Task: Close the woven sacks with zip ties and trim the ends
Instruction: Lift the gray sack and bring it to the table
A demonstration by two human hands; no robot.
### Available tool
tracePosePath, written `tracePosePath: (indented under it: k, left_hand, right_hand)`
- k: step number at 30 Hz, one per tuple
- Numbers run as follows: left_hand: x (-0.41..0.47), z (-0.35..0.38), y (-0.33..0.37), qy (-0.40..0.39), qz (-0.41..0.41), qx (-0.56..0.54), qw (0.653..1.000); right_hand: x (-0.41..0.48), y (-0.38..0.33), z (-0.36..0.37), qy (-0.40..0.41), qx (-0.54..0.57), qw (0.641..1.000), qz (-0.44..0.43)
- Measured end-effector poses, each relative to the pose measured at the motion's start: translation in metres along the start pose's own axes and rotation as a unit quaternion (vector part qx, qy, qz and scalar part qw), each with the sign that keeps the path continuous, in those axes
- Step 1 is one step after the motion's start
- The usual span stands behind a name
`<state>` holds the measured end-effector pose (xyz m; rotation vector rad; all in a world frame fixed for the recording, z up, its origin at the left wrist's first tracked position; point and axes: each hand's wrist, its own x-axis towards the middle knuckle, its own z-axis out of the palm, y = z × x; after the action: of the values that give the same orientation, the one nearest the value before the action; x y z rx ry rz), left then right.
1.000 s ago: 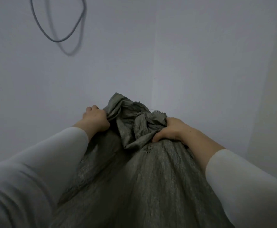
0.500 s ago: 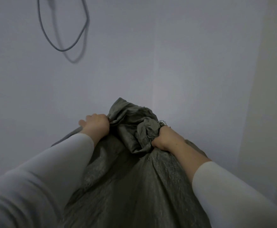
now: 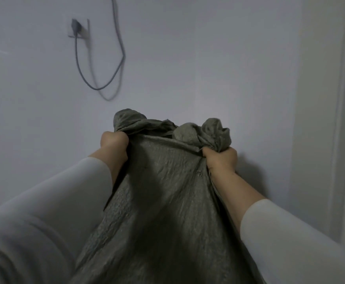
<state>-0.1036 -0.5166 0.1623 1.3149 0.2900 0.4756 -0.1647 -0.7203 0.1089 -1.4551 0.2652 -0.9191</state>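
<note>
Sack [image 3: 163, 201] stretches between left grip [image 3: 114, 144] and right grip [image 3: 220, 160], each clenched on its bunched top edge.

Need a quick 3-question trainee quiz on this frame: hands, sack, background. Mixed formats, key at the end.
1. True or false: the left hand and the right hand each grip bunched fabric at the top of the grey-green woven sack.
2. What hangs on the white wall behind the sack? A) grey looped cable B) clock C) shelf
3. Short answer: is a zip tie visible on the sack?

Key: 1 true; 2 A; 3 no.
</note>
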Motion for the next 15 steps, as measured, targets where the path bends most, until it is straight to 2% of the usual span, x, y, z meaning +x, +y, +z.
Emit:
tracePosePath:
  k: [4, 11, 15]
  left_hand:
    - [-0.026, -0.016, 0.027, 0.0, 0.008, -0.017, 1.0]
    - [-0.078, -0.085, 0.082, -0.041, -0.012, -0.133, 0.99]
    - [-0.121, -0.137, 0.106, -0.07, -0.025, -0.16, 0.984]
  right_hand:
    - [-0.013, -0.035, -0.011, 0.03, 0.06, 0.998, -0.022]
    - [-0.079, -0.124, -0.03, 0.06, 0.066, 0.99, -0.107]
    - [-0.142, -0.171, -0.056, 0.095, 0.054, 0.983, -0.149]
